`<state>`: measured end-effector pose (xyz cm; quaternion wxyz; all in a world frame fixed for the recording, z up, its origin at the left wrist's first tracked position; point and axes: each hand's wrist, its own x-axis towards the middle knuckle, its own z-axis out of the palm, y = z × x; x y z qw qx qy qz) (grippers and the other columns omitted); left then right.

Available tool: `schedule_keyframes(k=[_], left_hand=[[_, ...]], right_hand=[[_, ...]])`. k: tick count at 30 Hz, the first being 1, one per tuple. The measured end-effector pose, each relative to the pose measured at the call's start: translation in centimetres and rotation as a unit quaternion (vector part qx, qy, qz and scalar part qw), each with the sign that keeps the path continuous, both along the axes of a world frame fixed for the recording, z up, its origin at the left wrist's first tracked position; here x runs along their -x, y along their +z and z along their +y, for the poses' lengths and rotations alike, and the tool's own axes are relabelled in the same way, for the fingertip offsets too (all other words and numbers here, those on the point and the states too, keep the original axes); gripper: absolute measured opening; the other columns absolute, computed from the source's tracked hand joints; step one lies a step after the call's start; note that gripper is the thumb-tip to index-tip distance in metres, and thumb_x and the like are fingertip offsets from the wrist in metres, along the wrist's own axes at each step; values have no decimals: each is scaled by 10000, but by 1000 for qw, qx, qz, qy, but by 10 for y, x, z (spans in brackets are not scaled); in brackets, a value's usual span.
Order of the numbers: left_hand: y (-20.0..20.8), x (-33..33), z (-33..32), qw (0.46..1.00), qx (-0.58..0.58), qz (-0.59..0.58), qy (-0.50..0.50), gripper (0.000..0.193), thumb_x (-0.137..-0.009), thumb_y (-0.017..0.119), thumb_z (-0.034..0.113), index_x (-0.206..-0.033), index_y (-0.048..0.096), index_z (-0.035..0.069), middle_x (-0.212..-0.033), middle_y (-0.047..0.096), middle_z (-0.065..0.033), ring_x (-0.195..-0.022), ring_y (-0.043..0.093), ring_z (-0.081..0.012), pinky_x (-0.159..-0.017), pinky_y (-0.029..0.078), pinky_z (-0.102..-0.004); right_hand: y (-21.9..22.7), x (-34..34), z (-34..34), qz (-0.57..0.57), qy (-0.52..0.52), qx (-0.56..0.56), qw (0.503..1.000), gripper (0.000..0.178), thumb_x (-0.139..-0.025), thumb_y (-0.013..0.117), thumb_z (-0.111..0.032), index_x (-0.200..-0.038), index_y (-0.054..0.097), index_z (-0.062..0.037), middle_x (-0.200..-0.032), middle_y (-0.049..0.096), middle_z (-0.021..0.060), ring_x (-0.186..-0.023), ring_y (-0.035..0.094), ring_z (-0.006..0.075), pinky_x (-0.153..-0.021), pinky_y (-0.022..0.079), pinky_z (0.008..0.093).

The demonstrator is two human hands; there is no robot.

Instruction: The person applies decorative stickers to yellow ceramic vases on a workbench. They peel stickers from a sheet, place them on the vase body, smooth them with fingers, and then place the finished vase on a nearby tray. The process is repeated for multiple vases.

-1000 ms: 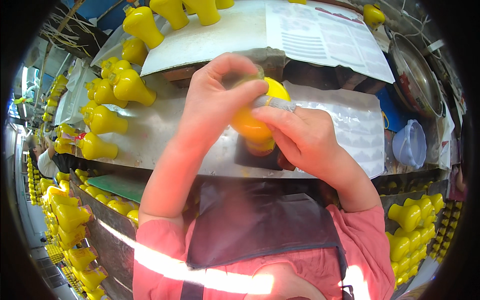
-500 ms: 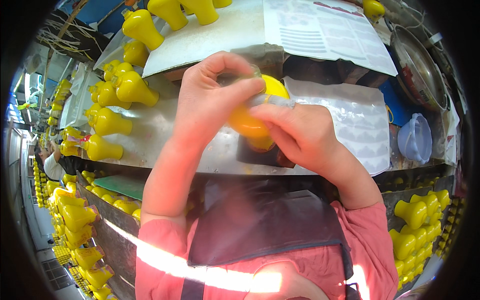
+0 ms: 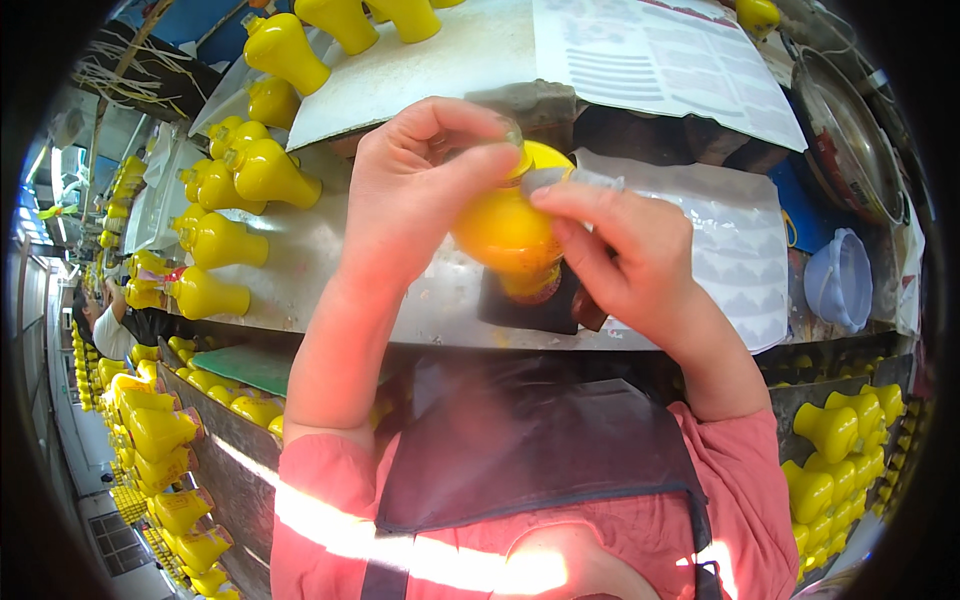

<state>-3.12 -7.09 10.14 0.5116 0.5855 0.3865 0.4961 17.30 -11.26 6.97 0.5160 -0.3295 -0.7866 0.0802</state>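
Note:
Over the bench, a glossy yellow bottle [image 3: 505,235] with a rounded body and narrowing foot is tilted between my hands. My left hand [image 3: 410,190] pinches its mouth end, the thumb and forefinger closed around it. Between the thumb and forefinger of my right hand [image 3: 630,245] is a thin pale grey strip [image 3: 595,181], which lies close against the bottle's shoulder. I cannot tell whether the strip is cloth or film. Beneath the bottle's foot shows a dark block [image 3: 515,312] on the bench.
Several yellow bottles [image 3: 270,175] stand on the bench's left. A printed decal sheet [image 3: 640,70] lies on the raised white board, a pale patterned sheet [image 3: 710,235] to the right. Beyond are a lavender bucket [image 3: 838,280] and a metal pan [image 3: 850,130]. A person [image 3: 108,325] works far left.
My right hand has shifted a little to the right with the grey strip, leaving more of the bottle's body in view. My left hand keeps its pinch at the mouth.

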Motion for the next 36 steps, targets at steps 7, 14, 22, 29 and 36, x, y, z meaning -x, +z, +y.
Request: schedule_keyframes(k=[7,14,22,29,36], left_hand=[[-16,-5,5,990,47,-132,-16,206,-937,700,19,-1142,702,-1,-1146,736,-83,-976,697,-118,-908,564,-288],[-26,1,7,991,66,-116,-33,397,-938,692,6,-1331,651,37,-1218,712,-74,-1074,671,-133,-960,537,-287],[-33,2,9,990,57,-118,-49,466,-881,698,-28,-1335,630,53,-1206,677,-59,-1105,636,-129,-965,519,-290],[-31,3,6,982,88,-161,-53,429,-911,688,-5,-1331,635,65,-1199,670,-47,-1097,631,-120,-956,518,-285],[-32,0,6,991,50,-112,-50,419,-921,705,22,-1332,638,70,-1188,677,-36,-1101,631,-110,-957,518,-280]], right_hand=[[15,-11,32,110,18,317,942,172,-951,692,-90,-1109,706,-25,-775,666,-21,-604,571,6,-547,414,174],[21,-3,66,52,63,399,913,248,-925,743,-209,-1073,696,-15,-724,689,9,-599,602,27,-564,452,196],[31,-4,68,20,63,440,895,282,-908,771,-211,-1098,683,-22,-656,665,7,-525,563,26,-507,426,204],[31,-5,67,47,70,456,886,295,-899,782,-211,-1102,681,-22,-658,661,0,-524,554,21,-492,410,206],[33,-7,64,38,53,462,885,320,-863,765,-243,-1055,709,6,-821,708,61,-703,639,97,-652,502,264]])
